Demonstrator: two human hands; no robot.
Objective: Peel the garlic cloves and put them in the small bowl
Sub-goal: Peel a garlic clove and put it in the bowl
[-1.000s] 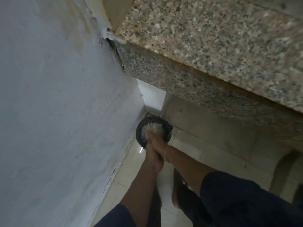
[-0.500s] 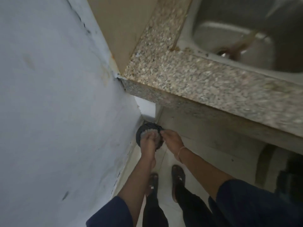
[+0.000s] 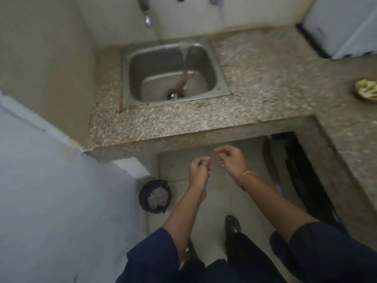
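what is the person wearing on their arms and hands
Both arms have dark navy sleeves pushed up near the elbows, leaving the forearms bare. The right hand has a thin pale bangle at the wrist. The left hand shows no glove, ring or band.

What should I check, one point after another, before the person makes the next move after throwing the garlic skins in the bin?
1. Hands away from the bin: ok. Left hand and right hand hang in the air above the floor, apart from the bin.
2. Skins in the bin: ok. Pale scraps lie inside it.
3. Hands empty: cannot tell. Fingers are curled and blurred.
4. Sink free for rinsing: ok. The basin holds nothing.
5. Tap running: cannot tell. A brownish streak shows in the basin.
6. Small bowl and peeled cloves within reach: cannot tell. Neither is in view.
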